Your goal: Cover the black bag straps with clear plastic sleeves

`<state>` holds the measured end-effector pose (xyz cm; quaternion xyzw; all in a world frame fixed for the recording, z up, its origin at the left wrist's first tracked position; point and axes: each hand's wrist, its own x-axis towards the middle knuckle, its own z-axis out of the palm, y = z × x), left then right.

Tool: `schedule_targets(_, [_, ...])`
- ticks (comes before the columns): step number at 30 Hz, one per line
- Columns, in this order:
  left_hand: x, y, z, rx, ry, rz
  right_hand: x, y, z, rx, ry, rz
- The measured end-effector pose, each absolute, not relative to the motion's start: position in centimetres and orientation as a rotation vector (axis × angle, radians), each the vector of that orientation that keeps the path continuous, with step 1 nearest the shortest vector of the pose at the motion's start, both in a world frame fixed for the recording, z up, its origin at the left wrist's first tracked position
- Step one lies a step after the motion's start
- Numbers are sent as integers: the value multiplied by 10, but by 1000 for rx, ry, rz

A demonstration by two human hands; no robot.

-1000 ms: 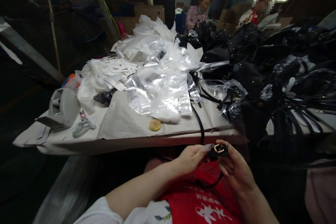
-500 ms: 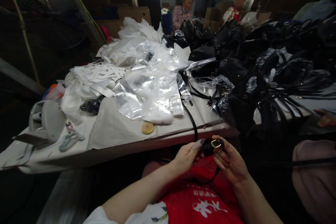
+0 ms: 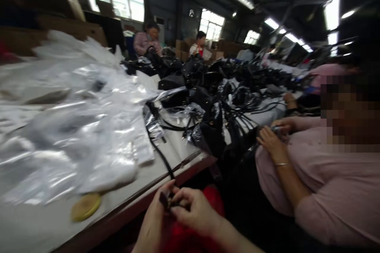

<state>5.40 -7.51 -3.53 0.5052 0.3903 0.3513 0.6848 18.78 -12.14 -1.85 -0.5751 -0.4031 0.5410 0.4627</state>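
Observation:
Both my hands meet low in the view, just off the table's front edge. My left hand [image 3: 156,221] and my right hand [image 3: 194,211] are closed on the end of a black strap [image 3: 162,156] that runs up over the edge onto the table [image 3: 142,184]. The small dark end piece [image 3: 166,202] sits pinched between my fingers; its buckle is hidden by them. The picture is smeared by motion.
Clear plastic bags [image 3: 89,126] cover the table's left part, with a round yellow disc [image 3: 85,206] near the front edge. Black bags and straps [image 3: 213,95] are piled across the middle. A person in pink [image 3: 311,174] sits close on my right, hands on the table. Two people sit at the far end.
The view has swung to the right and up, bringing the person in pink into sight. My hands stay together on the strap end, now closer together with the gold buckle hidden.

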Motion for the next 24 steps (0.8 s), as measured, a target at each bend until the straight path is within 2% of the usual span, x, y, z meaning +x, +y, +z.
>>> schedule_targets(4, [47, -56, -49, 1483, 868, 837, 182, -114, -23, -1526, -1185, 1171])
schedule_targets(9, [45, -45, -15, 1560, 898, 690, 184, -123, -4, -1480, -1078, 1120])
schedule_targets(13, [36, -38, -5, 1252, 986, 667, 200, -124, -6, -1522, -1067, 1205])
schedule_targets(19, [1, -46, -17, 772, 813, 589, 206, -120, -29, -1504, -902, 1504])
schedule_targets(24, [-16, -52, -29, 553, 762, 521, 201, -119, -30, -1482, -920, 1591])
